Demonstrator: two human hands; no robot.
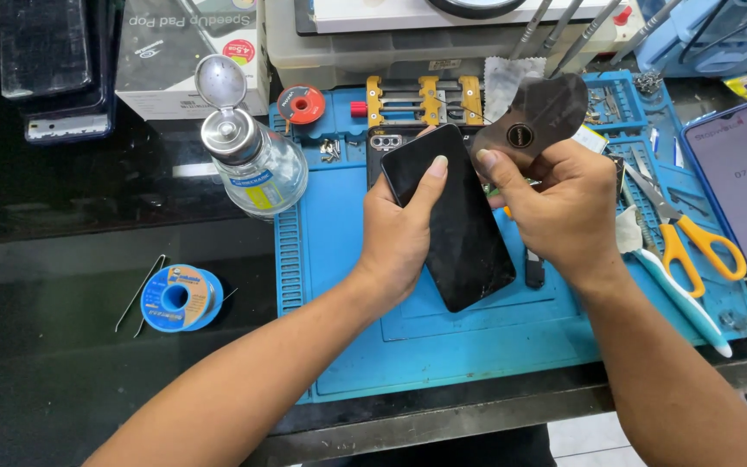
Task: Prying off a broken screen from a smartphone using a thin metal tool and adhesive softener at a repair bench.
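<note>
Phone (456, 220) gripped by left hand (399, 233), right hand (555, 207) pinching pry blade (533, 117)

1. Left of the left hand (397, 238), a bare strip of blue mat (330, 285) lay open; beyond it the glass bottle (257, 164) with its flipped-up cap blocked the upper left.
2. Right of the right hand (555, 207), the orange-handled scissors (685, 242) and a white-handled tool (685, 298) lay close; little room there.
3. Above both hands, the metal clamp jig (421, 99) and a red spool (301, 105) stood in the way.
4. Below the hands, the mat was free to the table edge.
</note>
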